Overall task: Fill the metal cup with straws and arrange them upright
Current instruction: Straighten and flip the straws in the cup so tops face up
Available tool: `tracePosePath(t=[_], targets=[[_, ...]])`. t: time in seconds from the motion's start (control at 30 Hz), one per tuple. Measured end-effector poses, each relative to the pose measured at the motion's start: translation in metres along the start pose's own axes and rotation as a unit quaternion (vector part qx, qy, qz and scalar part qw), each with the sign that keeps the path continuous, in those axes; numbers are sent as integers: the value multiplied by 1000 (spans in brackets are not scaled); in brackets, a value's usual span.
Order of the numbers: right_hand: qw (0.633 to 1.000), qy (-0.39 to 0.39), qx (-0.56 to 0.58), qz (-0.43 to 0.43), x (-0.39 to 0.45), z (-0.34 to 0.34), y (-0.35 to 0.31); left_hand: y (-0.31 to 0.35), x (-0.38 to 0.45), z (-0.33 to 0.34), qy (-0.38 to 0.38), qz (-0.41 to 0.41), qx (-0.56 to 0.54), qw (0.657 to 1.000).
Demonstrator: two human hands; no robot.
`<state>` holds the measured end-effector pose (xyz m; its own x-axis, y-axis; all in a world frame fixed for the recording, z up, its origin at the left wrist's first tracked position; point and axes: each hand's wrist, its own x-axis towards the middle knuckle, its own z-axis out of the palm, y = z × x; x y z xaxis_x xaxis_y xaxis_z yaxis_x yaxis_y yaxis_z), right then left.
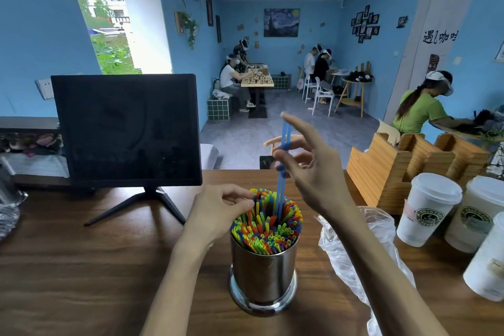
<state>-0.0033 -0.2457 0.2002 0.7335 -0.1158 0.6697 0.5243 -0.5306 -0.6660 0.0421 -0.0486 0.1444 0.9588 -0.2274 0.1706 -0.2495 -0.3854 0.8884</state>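
A shiny metal cup point(263, 278) stands on the wooden counter point(81, 267), packed with several upright straws point(268, 229) in red, yellow, green and blue. My right hand point(308, 172) hovers above the cup and pinches two blue straws point(282, 166), whose lower ends reach down into the middle of the bundle. My left hand point(218, 210) sits at the cup's left rim, its fingertips curled onto the straw tops there.
A black monitor point(126, 131) on a stand is at back left. A crumpled clear plastic bag point(354, 248) lies right of the cup. White lidded paper cups point(428, 210) and a wooden holder point(395, 172) stand at right. People sit at tables beyond the counter.
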Motion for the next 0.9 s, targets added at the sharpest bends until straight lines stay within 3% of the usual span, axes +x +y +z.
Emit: tracePosePath(t=[0.4,0.7,0.9], targets=[[997,-18,-68,9,-35,30,45,-4,-6,-2,12,29,7,999],[998,-9,53,27,-32,25,29,16,-13,5,4,133,54,990],[996,40,81,11,-29,20,20,18,-10,10,-30,96,58,993]])
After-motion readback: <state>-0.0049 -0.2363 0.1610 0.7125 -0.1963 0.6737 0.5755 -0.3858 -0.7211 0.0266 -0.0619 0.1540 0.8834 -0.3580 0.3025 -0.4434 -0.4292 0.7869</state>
